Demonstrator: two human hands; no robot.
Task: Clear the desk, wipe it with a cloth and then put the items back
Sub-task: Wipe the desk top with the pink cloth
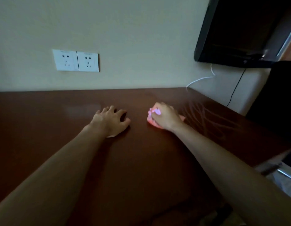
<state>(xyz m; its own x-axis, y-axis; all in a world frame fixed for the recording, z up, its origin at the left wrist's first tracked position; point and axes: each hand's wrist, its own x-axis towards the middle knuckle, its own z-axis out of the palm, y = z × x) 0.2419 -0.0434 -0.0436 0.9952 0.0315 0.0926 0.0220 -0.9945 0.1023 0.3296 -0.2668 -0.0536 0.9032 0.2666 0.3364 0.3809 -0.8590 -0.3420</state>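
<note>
Nearest the lens: both bare forearms, reaching from the near edge out over the brown wooden surface (43,128). No items show on the part of it in view, so I judge the clearing step done.

Right hand (164,115): fingers curled round a bunched pink cloth (151,119), pressing it onto the surface right of centre, toward the far side. Left hand (111,120): holds nothing, fingers spread and lightly bent, resting on the surface just left of the cloth, apparently as a brace.

Faint arcing streaks (205,118) on the surface right of the cloth read as wipe marks. My judgement: wiping is under way, the right part covered, the left and near parts not visibly streaked. Putting items back is still to come; I cannot see where they were set down.

Edges and room:
- Far edge meets the wall below a double socket plate (75,60); nothing stands there to catch the cloth.
- The right edge runs diagonally, near the streaks; beyond it are dark furniture and a dark wall-mounted screen (236,30).
- A white cable (200,79) reaches down to the far right corner; a stroke into that corner could snag it.
- Open room lies left and near.
</note>
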